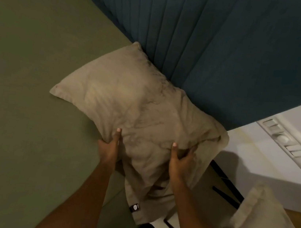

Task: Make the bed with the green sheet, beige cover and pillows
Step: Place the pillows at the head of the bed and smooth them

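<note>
We see the beige pillow (128,99) lying on the green sheet (26,78) with one long side pressed against the foot of the blue ribbed headboard (221,46). Its long axis runs parallel to the headboard. The far short end points along the headboard toward the middle of the bed, and the near end points at us, reaching the bed's side edge.

Both hands hold that near end. The left grip (109,147) is closed on the pillow corner farther from the headboard, thumb laid flat on top and fingers tucked out of sight beneath. The right grip (180,159) is closed on the side nearer the headboard, thumb on top and fingers bunched into creased fabric.

Slack pillowcase hangs from between the hands over the bed's side edge. A small black label (134,207) sits near its lower hem.

Away from the headboard the sheet spreads smooth and wide, and the pillow's far corner rests on it. Past the headboard's outer end a white wall (255,156) carries a switch panel (285,141). Farther out from that end, off the bed, a second beige pillow (261,224) shows blurred. We cannot tell what it rests on.
</note>
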